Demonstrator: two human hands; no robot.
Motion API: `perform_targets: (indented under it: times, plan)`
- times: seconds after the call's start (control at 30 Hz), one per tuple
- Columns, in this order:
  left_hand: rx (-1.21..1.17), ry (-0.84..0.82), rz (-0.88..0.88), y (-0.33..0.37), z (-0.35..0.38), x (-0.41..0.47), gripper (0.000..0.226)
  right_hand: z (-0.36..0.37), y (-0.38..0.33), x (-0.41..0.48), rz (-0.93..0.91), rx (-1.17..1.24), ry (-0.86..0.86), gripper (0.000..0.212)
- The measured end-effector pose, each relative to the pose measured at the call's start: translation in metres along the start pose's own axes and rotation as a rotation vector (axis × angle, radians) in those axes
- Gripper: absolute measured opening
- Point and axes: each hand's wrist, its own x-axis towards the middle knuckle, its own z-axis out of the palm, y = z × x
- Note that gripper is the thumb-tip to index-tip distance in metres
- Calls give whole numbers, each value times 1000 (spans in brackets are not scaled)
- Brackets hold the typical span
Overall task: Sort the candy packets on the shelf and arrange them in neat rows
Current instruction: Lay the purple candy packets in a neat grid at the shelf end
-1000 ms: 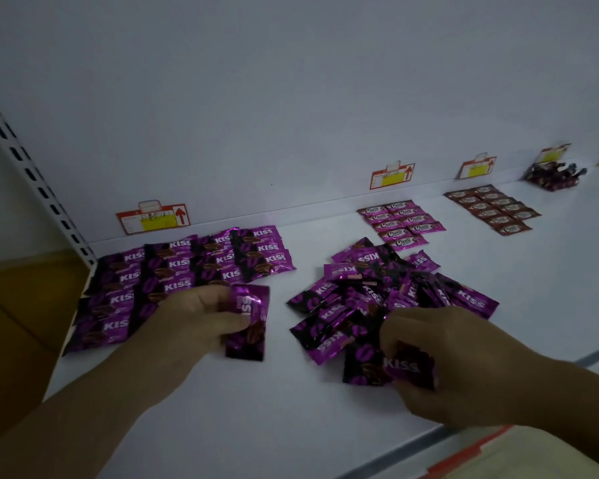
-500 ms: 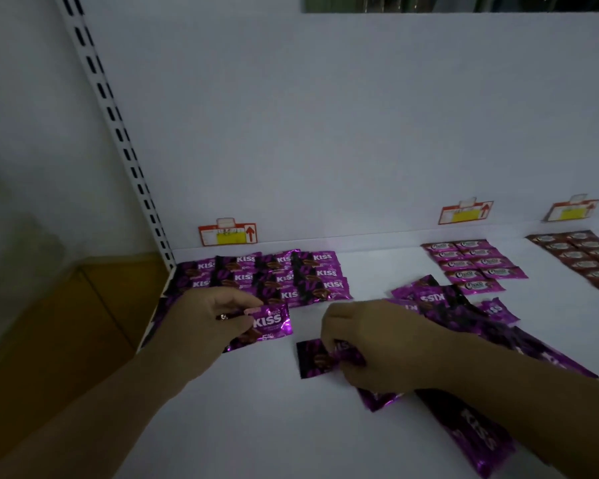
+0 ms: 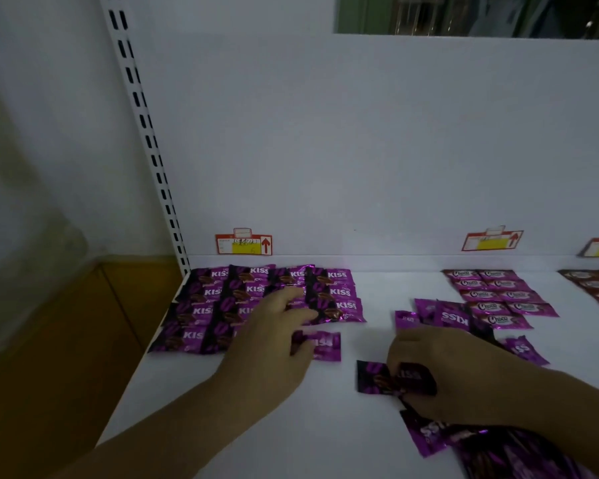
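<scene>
Purple KISS packet flat on shelf, just below right end of arranged KISS block; left hand over its left end, fingers spread, grip not closed. Right hand pinches next packet from loose pile. Advice: slide packet flush under last row, logo upright. Shelf white, price tag on back panel; room dim.

A single head-worn wide-angle view looks forward and down from close above the white shelf, facing its back panel; both forearms enter from the lower edge, and the slotted upright bends at left
</scene>
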Motion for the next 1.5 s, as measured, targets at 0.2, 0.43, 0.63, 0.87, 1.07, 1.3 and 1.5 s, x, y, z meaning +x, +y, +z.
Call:
perform_targets:
  times: [0.2, 0.43, 0.63, 0.87, 1.07, 1.3, 1.5]
  plan:
    - [163, -252, 125, 3, 13, -26, 53, -14, 10, -1, 47, -36, 36, 11]
    - [271, -429, 65, -6, 12, -25, 66, -12, 10, 18, 52, -38, 125, 13]
    - [357, -439, -2, -7, 11, -26, 72, 0, 7, 36, 9, -62, 133, 22]
    - [380, -444, -26, -9, 11, -25, 77, 11, 6, 46, -100, -162, 146, 25]
    - [423, -468, -17, -6, 10, -22, 77, 14, 5, 49, -159, -198, 169, 19]
    - [414, -432, -4, -4, 9, -23, 76, 15, 9, 51, -106, -155, 114, 18]
    - [361, -298, 71, 4, 6, -22, 74, -6, 10, 35, 0, -91, 204, 24]
